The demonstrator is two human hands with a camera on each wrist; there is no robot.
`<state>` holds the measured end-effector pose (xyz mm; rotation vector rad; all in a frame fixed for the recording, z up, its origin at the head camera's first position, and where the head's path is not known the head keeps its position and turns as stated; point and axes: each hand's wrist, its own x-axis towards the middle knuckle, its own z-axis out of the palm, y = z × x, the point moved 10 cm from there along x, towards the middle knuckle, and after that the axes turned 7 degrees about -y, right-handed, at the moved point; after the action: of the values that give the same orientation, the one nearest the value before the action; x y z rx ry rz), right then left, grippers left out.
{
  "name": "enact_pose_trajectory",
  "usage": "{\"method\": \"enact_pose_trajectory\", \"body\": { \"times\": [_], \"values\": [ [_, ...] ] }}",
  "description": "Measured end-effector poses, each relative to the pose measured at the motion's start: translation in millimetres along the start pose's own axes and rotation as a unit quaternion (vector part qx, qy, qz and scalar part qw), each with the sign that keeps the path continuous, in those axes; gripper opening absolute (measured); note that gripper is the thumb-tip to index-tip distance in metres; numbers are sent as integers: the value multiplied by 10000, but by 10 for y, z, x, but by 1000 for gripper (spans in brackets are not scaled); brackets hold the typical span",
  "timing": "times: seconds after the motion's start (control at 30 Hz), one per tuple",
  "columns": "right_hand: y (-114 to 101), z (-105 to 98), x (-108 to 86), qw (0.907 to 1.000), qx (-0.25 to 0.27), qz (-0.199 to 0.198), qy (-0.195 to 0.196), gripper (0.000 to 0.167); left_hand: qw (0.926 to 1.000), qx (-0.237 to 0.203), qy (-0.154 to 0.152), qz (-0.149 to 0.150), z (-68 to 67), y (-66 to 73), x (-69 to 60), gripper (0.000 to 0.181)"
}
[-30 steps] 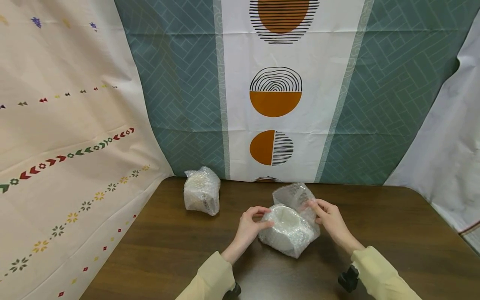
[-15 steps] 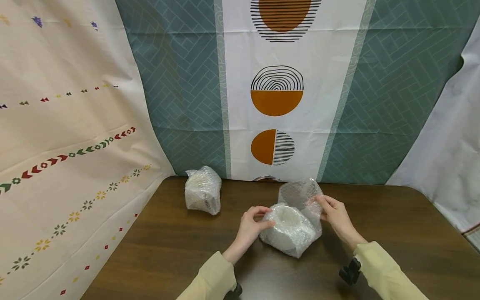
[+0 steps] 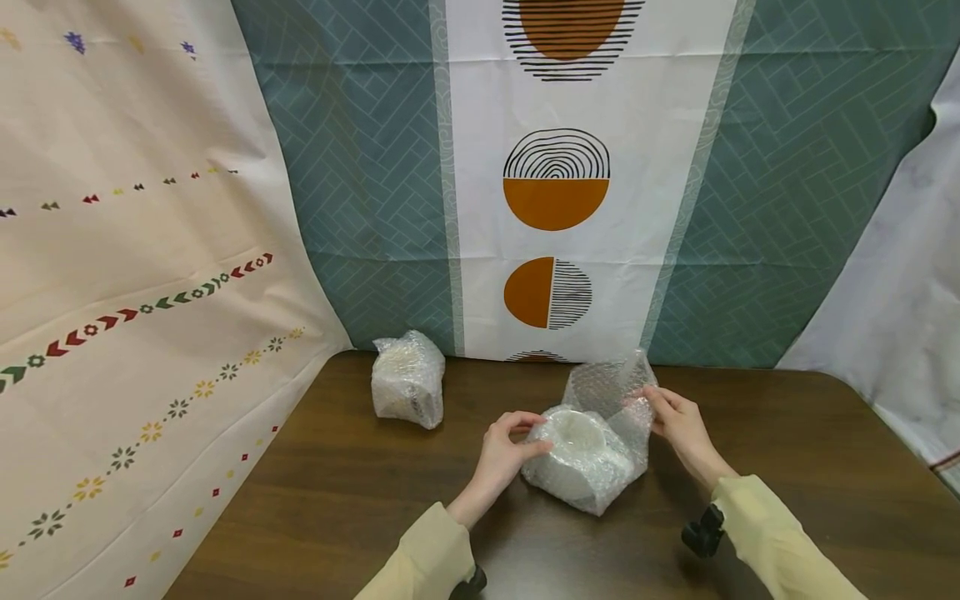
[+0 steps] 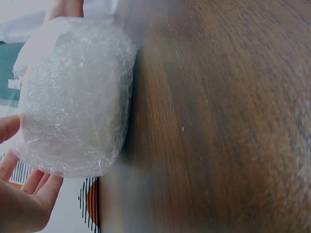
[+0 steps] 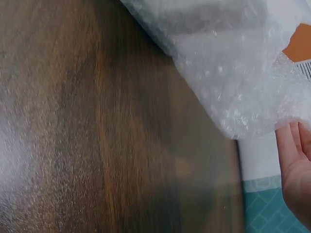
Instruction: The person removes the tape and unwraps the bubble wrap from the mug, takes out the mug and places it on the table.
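Observation:
A white round object wrapped in bubble wrap (image 3: 577,475) sits on the table, its circular top visible through the film. My left hand (image 3: 500,458) grips the bundle's left side, thumb and fingers spread around it; the left wrist view shows that hand (image 4: 29,199) at the wrapped bundle (image 4: 73,97). With my right hand (image 3: 684,431) I pinch a loose flap of bubble wrap (image 3: 600,386) that stands up behind and right of the bundle. In the right wrist view the flap (image 5: 233,92) stretches to the fingers of my right hand (image 5: 296,170).
Another bubble-wrapped bundle (image 3: 407,381) stands at the back left of the brown wooden table (image 3: 337,500). Patterned cloths hang behind the table (image 3: 375,167) and on its left side (image 3: 150,333); a pale cloth (image 3: 907,292) hangs at the right.
My right hand has drawn the flap to the right, away from the bundle, and the flap is spread wider. My left hand keeps its grip on the bundle.

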<state>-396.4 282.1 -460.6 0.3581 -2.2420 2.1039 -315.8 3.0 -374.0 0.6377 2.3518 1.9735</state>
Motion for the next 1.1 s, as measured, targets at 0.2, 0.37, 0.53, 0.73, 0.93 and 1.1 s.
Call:
{"method": "enact_pose_trajectory", "body": {
  "times": [0.2,0.37,0.53,0.73,0.93,1.1],
  "values": [
    [170,-173,21,9971,-343,279,614,47,9999,131,49,-8,-1,11,0,25],
    [-235,-67,-120,9883,-1116,619,834,60,9999,91,36,26,-1,0,0,25],
    [-261,-132,-118,9785,-1507,842,1127,61,10000,51,-9,38,0,-15,5,25],
    [-262,-183,-123,9725,-1704,948,1273,51,10000,64,-24,69,-2,-7,7,25],
    [-230,-207,-119,9693,-1835,1051,1257,46,10000,63,2,69,-4,0,1,26],
    [-187,-217,-118,9658,-1930,1151,1291,47,10000,68,12,35,-2,-4,6,26]
  ]
}}
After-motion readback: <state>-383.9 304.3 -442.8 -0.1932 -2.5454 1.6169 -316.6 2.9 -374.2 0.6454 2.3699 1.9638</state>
